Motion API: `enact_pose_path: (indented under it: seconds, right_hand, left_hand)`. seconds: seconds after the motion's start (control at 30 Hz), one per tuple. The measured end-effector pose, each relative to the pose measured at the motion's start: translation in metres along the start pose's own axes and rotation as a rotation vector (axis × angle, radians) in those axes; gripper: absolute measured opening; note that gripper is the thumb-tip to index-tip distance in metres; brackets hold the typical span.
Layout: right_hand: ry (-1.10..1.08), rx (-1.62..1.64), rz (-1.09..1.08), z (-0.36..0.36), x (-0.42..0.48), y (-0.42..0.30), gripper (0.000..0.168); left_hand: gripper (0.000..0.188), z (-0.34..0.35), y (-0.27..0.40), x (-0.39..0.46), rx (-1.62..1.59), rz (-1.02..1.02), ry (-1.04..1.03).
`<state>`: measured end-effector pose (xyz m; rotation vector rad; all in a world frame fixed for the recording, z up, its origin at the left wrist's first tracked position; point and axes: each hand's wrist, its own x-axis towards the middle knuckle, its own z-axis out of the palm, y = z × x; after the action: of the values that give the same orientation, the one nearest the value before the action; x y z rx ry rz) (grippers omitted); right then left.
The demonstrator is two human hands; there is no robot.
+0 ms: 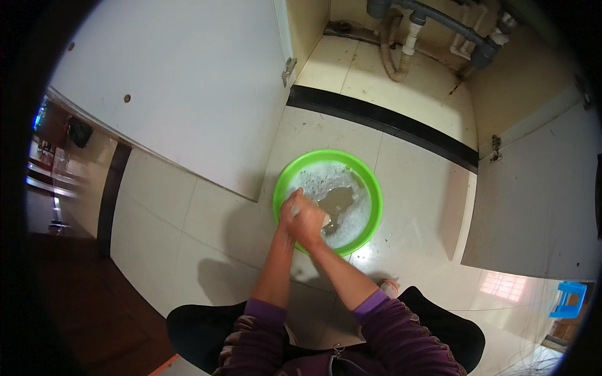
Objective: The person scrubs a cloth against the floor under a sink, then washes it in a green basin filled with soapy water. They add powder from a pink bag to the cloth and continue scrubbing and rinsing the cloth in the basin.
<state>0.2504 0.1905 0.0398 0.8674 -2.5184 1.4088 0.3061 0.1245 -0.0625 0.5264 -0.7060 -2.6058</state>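
A round green plastic basin [377,202] stands on the tiled floor, holding murky water with white suds. Over its left part my left hand [286,211] and my right hand [308,223] are pressed together. Both are closed around a wet, light-coloured cloth [326,220], of which small parts show between the fingers and beside the right hand. The rest of the cloth is hidden by my hands. Purple sleeves are pushed up my forearms.
Ahead is an open cabinet with a black base edge [376,124], grey drain pipes [437,18] and a corrugated hose [392,63]. Its white doors [188,94] stand open at left and right. A blue plastic stool [568,301] is at the far right. My knees flank the space below the basin.
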Motion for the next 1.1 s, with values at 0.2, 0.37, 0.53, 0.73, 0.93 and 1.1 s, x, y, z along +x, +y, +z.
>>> enact_pose_path:
  seconds: [0.2,0.37,0.53,0.73,0.93,1.1]
  right_hand:
    - [-0.096,-0.044,0.263,-0.025,0.035,0.040,0.017]
    - [-0.056,0.076,-0.006,-0.006,-0.005,-0.021,0.017]
    - [-0.055,-0.043,0.255,-0.022,0.034,0.041,0.011]
    - [-0.012,0.017,0.033,0.002,0.010,0.017,0.013]
    - [-0.201,0.077,0.382,-0.019,0.039,0.058,0.016]
    - [-0.193,1.162,1.079,-0.048,0.063,0.058,0.019]
  left_hand:
    - [0.029,0.086,-0.015,-0.005,0.200,-0.184,0.424]
    - [0.028,0.006,0.010,0.003,0.209,0.025,-0.465]
    - [0.025,0.101,-0.009,-0.006,0.217,-0.184,0.440]
    - [0.020,0.032,0.006,0.001,-0.176,-0.069,-0.205]
    - [0.019,0.118,0.004,-0.017,0.123,-0.181,0.380]
    - [0.023,0.102,0.010,-0.006,-0.136,-0.160,0.273]
